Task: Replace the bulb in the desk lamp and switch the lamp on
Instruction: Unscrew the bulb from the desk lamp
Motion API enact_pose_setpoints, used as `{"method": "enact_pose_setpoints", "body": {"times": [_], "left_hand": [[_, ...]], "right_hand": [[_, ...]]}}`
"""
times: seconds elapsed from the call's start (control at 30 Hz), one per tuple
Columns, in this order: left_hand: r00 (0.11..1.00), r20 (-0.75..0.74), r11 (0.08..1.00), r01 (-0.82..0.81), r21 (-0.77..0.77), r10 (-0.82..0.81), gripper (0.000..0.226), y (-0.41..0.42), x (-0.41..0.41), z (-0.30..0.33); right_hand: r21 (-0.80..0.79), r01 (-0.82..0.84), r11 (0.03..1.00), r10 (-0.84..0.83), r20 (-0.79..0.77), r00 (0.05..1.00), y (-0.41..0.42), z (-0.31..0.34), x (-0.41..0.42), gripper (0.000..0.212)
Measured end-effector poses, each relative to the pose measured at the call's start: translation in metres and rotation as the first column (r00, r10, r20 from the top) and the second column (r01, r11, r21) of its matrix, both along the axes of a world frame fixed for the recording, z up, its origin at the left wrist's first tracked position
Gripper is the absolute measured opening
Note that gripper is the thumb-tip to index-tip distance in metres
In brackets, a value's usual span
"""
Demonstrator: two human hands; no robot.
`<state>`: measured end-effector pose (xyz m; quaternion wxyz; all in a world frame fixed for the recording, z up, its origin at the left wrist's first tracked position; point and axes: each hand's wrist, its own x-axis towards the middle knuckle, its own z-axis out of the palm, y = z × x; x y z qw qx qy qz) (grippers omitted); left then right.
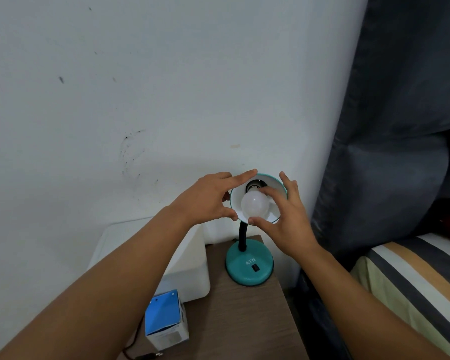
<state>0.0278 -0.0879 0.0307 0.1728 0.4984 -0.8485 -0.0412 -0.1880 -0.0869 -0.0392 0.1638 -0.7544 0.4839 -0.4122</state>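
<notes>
A teal desk lamp stands on a wooden bedside table, its round base (249, 267) carrying a small black rocker switch (255, 268). The shade (278, 187) tilts up toward me, white inside. A white frosted bulb (254, 203) sits in the shade's socket, unlit. My left hand (208, 198) grips the shade's left rim, fingers along its top and thumb under it. My right hand (283, 219) holds the bulb with thumb below and fingers over its right side.
A blue and white bulb box (165, 320) stands at the table's left edge (229, 320). A white plastic container (190, 266) sits left of the lamp. A dark padded headboard (390, 152) and striped bedding (413, 276) lie to the right. A plug and cord (146, 355) rest at the bottom.
</notes>
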Motion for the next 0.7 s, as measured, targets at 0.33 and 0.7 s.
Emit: {"method": "enact_pose_setpoints", "body": {"times": [0.33, 0.7], "left_hand": [[1.000, -0.011, 1.000, 0.004, 0.004, -0.004, 0.107, 0.000, 0.001, -0.001], [1.000, 0.006, 1.000, 0.012, 0.008, -0.012, 0.107, 0.000, 0.001, 0.001]], "right_hand": [[0.036, 0.023, 0.999, -0.024, 0.031, 0.999, 0.005, 0.005, 0.000, 0.090], [0.006, -0.100, 0.995, 0.101, -0.034, 0.994, 0.006, 0.009, -0.004, 0.076]]}}
